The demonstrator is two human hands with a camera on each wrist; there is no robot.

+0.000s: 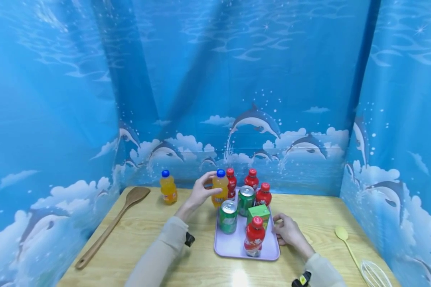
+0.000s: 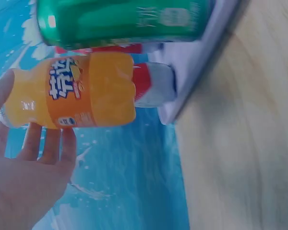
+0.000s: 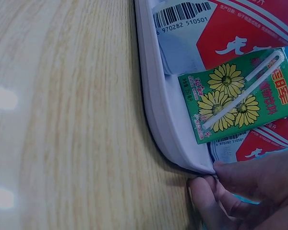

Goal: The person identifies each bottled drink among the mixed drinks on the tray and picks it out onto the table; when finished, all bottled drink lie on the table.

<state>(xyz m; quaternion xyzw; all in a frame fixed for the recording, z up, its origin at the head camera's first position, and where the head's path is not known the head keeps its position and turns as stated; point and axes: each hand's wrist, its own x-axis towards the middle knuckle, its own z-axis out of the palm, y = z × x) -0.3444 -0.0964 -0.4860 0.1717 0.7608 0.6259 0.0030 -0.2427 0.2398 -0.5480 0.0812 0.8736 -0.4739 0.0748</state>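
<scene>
A left hand (image 1: 201,193) holds an orange bottle (image 1: 220,189) between thumb and fingers at the far left of a lilac tray (image 1: 230,247), the bottle's base apparently off the surface; a right hand (image 1: 289,231) pinches the tray's right rim, thumb above, fingers curled beneath.

Between the hands, a near can (image 1: 228,219) stands just in front of the held bottle, a far can (image 1: 246,201) to its right; close to the right hand are a carton (image 1: 259,211) and a front red bottle (image 1: 254,239); beyond the hands, three more red bottles (image 1: 252,179) stand towards the back.

The likeliest mishap is a knock: space beside the held bottle looks tight, and a sideways swing could topple the near can or the closest red bottle; a base landed across the rim could lean and fall outward; should the right hand raise or jerk its edge, the tall bottles could tip leftward, setting off their neighbours.

Left of the left hand stands a second orange bottle (image 1: 169,190), with a wooden spoon (image 1: 137,195) farther out; well right of the right hand lie a yellow spoon (image 1: 342,232) and a whisk (image 1: 375,275); a dolphin curtain (image 1: 255,119) hangs behind.
</scene>
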